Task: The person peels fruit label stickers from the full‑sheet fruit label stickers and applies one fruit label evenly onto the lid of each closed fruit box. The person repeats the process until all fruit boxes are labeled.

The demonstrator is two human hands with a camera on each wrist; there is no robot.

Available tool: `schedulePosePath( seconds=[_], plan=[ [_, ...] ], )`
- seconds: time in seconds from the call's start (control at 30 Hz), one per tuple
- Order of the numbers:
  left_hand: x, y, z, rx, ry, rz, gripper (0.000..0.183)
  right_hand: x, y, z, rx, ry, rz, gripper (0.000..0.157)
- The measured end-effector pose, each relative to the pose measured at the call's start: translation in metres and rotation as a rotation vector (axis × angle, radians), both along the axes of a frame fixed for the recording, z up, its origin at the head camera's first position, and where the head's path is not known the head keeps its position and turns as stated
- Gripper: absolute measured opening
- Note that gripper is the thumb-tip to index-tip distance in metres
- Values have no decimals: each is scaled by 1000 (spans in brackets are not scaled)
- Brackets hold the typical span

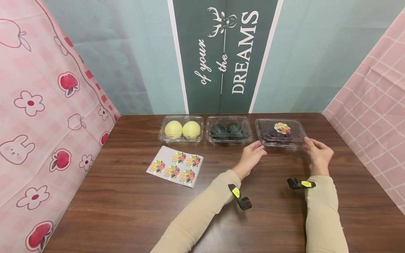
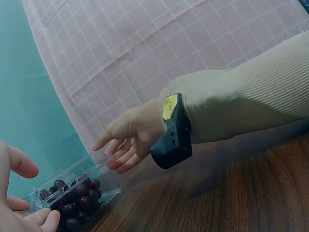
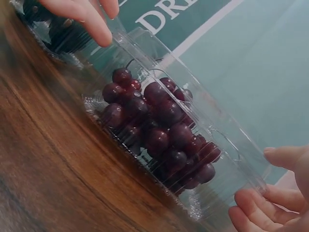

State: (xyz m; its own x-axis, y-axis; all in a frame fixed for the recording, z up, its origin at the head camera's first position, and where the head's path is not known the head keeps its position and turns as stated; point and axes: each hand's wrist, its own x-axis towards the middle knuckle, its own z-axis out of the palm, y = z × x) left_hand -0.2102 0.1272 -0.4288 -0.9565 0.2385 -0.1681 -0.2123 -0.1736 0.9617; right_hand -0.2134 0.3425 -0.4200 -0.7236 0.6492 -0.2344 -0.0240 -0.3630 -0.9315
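Note:
A clear plastic box of dark red grapes [image 1: 278, 142] stands at the back right with its lid down. A round fruit sticker [image 1: 282, 128] lies on that lid. My left hand [image 1: 250, 158] is at the box's front left corner, its fingertips at the edge and its thumb apart from the fingers. At the opposite end, my right hand [image 1: 319, 154] touches the lid's right edge with thumb and fingertips. The right wrist view shows the grapes [image 3: 159, 130] through the clear wall, between the left fingers [image 3: 100, 31] and the right fingers [image 3: 253, 205].
Left of the grapes stand a clear box [image 1: 229, 140] with two dark green round items and another [image 1: 181, 140] with two pale yellow round fruits. A white sheet [image 1: 164, 154] bearing several fruit stickers lies in front. Cloths hang behind and beside the wooden table [image 1: 126, 196].

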Motion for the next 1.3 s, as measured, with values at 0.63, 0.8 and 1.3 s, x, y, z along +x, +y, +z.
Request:
schedulePosePath(
  seconds=[0.63, 0.8, 1.3],
  plan=[
    [-7, 4, -3, -10, 1, 4, 61, -6, -3, -6, -123, 109, -12, 15],
    [-8, 5, -3, -8, 1, 6, 61, -6, -4, -7, -146, 123, -7, 16],
    [-8, 3, -5, 16, 22, 40, 57, -5, -1, -5, -140, 96, 12, 16]
  ],
)
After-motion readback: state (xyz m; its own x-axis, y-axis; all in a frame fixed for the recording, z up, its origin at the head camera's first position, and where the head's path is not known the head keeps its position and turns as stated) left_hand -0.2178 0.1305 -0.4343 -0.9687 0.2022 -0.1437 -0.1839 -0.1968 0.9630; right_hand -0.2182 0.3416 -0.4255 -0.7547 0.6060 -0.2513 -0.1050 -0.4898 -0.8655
